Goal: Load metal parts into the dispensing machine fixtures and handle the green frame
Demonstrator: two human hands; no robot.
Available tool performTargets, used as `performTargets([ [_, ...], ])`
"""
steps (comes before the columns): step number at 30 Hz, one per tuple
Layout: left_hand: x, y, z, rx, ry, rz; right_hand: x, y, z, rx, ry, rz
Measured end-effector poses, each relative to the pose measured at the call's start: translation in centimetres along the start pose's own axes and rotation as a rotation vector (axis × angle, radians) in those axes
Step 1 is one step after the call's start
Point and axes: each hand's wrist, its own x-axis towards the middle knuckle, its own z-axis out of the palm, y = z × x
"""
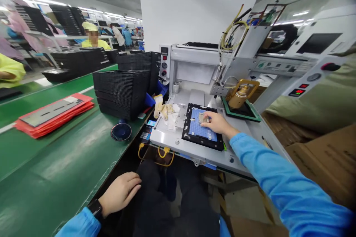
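The right hand (218,123) reached far out, fingertips (206,120) pinching a small metal part (204,117) on the blue grid tray (202,127) in its black frame (201,141), while the left hand (120,192) rested loosely curled, holding nothing, on the near lap.

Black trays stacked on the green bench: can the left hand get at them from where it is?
Probably yes. The left hand rests low at the bench edge, and the green bench between it and the black trays lies bare apart from a small round fan, off to one side.
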Motion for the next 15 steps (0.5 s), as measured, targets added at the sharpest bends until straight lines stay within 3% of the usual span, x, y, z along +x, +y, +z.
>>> performTargets([
  [3,1.0,-0.4,1.2,-0.085,-0.014,0.007,-2.3,0.0,-1.5,-0.011,0.104,-0.01],
  [5,2.0,0.2,2.4,-0.188,-0.01,0.003,-4.7,-2.0,-1.8,0.024,0.202,-0.094],
  [9,5.3,3.4,4.0,-0.453,0.028,-0.196,-9.3,-11.4,0.5,0.269,0.192,-0.43],
  [13,8.1,4.5,3.6,-0.819,0.082,-0.496,-12.3,-22.4,6.0,0.595,0.06,-0.743],
  [15,8.7,4.3,3.0,-1.031,0.108,-0.624,-13.5,-26.5,9.4,0.695,0.049,-0.841],
])
